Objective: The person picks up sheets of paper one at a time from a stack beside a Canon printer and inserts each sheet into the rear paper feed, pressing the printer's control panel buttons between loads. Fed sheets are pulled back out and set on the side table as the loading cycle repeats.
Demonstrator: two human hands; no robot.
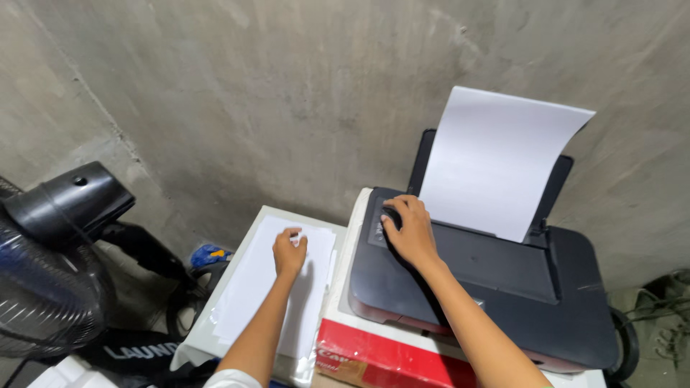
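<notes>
From the head camera we see the right hand point(408, 231) resting on the control panel at the left end of a black printer point(481, 287), fingers curled and pressing there. A white sheet point(499, 162) stands curved in its rear tray. The left hand point(289, 251) lies loosely closed on a stack of white paper point(248, 287) just beside the printer, fingertips touching the top sheet. A black fan point(50, 259) stands at far left.

Bare grey concrete wall point(287, 93) behind everything. Black electric fan point(50, 266) at far left, motor housing tilted upward. Blue object point(208, 255) low against the wall beside the fan. Red-and-white cardboard box point(381, 356) at bottom centre. Tangled cables point(658, 305) at far right.
</notes>
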